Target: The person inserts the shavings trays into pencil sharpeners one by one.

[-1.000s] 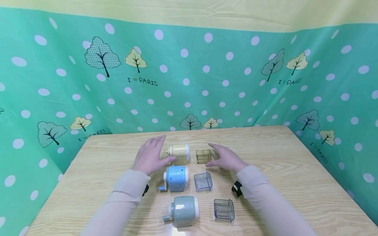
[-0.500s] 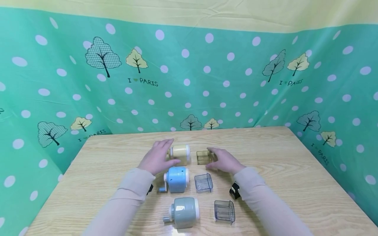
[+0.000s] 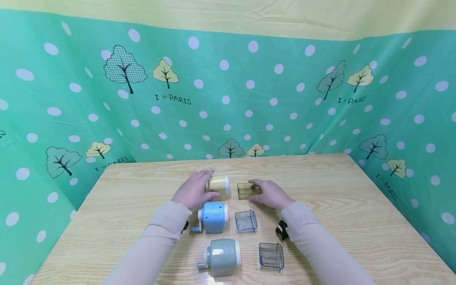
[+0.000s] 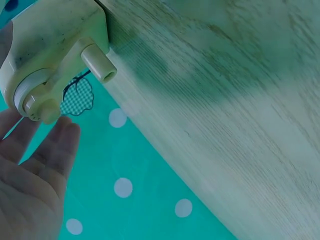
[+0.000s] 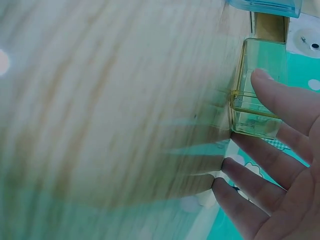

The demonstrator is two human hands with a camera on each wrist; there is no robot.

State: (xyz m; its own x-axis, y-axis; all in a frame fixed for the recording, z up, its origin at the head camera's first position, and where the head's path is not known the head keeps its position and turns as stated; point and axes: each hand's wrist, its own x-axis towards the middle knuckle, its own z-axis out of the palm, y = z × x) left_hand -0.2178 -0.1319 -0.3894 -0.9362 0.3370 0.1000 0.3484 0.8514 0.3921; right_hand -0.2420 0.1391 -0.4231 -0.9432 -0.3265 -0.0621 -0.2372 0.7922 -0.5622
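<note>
In the head view my left hand (image 3: 194,190) is around the crank end of a yellow pencil sharpener (image 3: 219,185), thumb along its near side. The left wrist view shows the sharpener's crank handle (image 4: 99,63) and extended fingers by its knob; contact is partly hidden. My right hand (image 3: 271,194) pinches a clear amber shavings drawer (image 3: 244,191) by its right end, with the thumb on one side and the index finger behind it in the right wrist view. The other right fingers spread, tips on the table. Drawer and sharpener lie apart.
Nearer on the wooden table (image 3: 320,182) lie a blue sharpener (image 3: 213,217) beside a clear bluish drawer (image 3: 246,221), and a grey-green sharpener (image 3: 223,257) beside a smoky drawer (image 3: 271,256). A green dotted curtain (image 3: 228,99) hangs behind the table.
My left hand has moved right, onto the yellow sharpener's crank end. My right hand has moved slightly left and closed in on the amber drawer. The sharpeners and drawers stay in place.
</note>
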